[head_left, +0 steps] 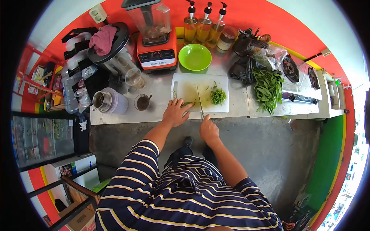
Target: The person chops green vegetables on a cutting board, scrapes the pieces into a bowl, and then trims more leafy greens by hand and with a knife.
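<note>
Two hands worked: my right hand [209,130] gripped the knife [199,96] by its handle; my left hand [175,114] pinned greens [187,104], seemingly light, soft, best held flat beside the blade.

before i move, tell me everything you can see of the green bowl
The bowl is round, glossy bright green, plastic by its look, with a smooth rim. It sits upright on the metal counter, right of the blender and beyond the cutting board, and looks empty. The left hand and right hand are both off it.
</note>
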`<state>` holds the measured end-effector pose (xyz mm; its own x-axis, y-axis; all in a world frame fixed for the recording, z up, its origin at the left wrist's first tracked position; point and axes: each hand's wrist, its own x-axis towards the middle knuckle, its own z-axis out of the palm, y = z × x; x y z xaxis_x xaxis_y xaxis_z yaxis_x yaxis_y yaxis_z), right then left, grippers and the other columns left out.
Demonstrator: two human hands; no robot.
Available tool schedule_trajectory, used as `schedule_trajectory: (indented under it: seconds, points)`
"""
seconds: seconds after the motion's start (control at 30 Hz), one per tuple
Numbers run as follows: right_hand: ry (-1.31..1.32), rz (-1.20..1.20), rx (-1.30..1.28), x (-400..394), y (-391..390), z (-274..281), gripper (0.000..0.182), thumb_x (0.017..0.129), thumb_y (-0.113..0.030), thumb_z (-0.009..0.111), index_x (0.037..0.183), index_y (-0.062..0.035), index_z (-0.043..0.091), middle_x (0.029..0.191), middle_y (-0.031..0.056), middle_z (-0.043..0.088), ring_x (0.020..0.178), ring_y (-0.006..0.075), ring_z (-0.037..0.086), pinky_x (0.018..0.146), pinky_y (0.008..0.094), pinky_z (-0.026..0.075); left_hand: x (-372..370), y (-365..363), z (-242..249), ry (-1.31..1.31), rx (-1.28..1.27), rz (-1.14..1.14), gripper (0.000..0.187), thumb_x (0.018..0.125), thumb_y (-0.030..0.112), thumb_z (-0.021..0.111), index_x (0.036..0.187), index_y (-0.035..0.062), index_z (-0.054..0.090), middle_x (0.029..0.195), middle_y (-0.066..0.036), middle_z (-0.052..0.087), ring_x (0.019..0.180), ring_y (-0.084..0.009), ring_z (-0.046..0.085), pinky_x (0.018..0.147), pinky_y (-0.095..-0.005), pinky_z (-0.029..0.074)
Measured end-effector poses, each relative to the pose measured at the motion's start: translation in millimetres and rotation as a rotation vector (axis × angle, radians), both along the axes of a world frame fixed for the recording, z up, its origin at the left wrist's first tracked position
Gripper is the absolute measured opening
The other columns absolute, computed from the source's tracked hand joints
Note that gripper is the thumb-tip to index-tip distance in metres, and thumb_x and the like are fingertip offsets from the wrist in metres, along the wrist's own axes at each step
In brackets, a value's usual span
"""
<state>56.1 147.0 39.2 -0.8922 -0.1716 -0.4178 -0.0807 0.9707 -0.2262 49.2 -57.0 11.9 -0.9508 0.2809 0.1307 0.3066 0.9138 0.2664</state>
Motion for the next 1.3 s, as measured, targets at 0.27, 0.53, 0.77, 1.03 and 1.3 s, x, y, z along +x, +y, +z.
schedule_trajectory:
  seconds: [0.27,0.53,0.77,1.03,1.3]
  points:
    - [0.129,0.063,0.016,-33,-18,1,0.029,0.096,-0.013,0.052,0.119,0.005,0.046,0.093,0.0244,0.073,0.09,0.0402,0.074,0.079,0.0468,0.06,3,-1,1,0.057,0.022,-0.016,0.049,0.09,0.033,0.063,0.138,0.0266,0.059,0.106,-0.009,0.051,0.102,-0.0282,0.048,0.086,-0.0432,0.039]
    - [0.046,-0.011,0.04,18,-5,-1,0.029,0.094,-0.013,0.054,0.116,0.0029,0.045,0.091,0.0231,0.074,0.088,0.0397,0.074,0.079,0.0475,0.06,3,-1,-1,0.023,0.017,-0.012,0.047,0.091,0.034,0.063,0.137,0.0264,0.06,0.11,-0.009,0.052,0.104,-0.029,0.048,0.089,-0.0439,0.039]
    - [-0.005,0.009,-0.036,-29,-16,2,0.037,0.094,-0.019,0.055,0.12,0.0042,0.043,0.105,0.0301,0.07,0.102,0.046,0.069,0.091,0.0515,0.055,7,2,-2,0.065,0.024,0.02,0.047,0.09,0.034,0.063,0.136,0.0271,0.06,0.108,-0.008,0.051,0.103,-0.0288,0.048,0.089,-0.0434,0.039]
    - [-0.091,-0.043,-0.075,-12,-13,15,0.035,0.095,-0.02,0.053,0.118,0.0045,0.042,0.108,0.0339,0.068,0.104,0.0496,0.067,0.093,0.0544,0.053,5,-1,-1,0.051,0.041,0.01,0.047,0.09,0.033,0.064,0.136,0.0259,0.06,0.108,-0.008,0.051,0.104,-0.0279,0.048,0.089,-0.0427,0.04]
    - [-0.067,0.012,-0.066,-44,-19,19,0.037,0.094,-0.022,0.053,0.117,0.0053,0.045,0.111,0.0345,0.067,0.107,0.0502,0.066,0.095,0.0549,0.052,6,-1,-6,0.049,0.007,0.016,0.047,0.09,0.033,0.064,0.137,0.0255,0.06,0.111,-0.008,0.051,0.106,-0.0276,0.048,0.089,-0.0424,0.04]
